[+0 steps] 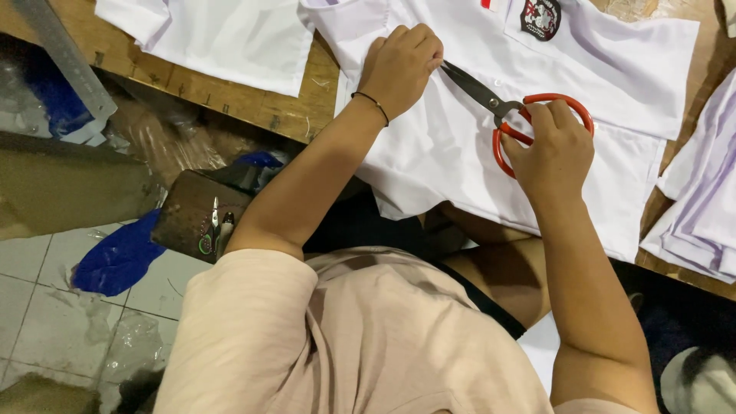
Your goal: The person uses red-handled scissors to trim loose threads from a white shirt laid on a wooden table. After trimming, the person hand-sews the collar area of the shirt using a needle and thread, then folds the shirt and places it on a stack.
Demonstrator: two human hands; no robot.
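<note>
The tips of the scissors [491,100] are hidden under the left hand [400,65], so it cannot be told what they touch. The white shirt [460,146] is cut off by the top edge, and its dark badge [541,17] is only partly visible. The folded white garments [701,207] leave the picture at the right edge. The small tool on the brown box [201,218] is too small to identify.
</note>
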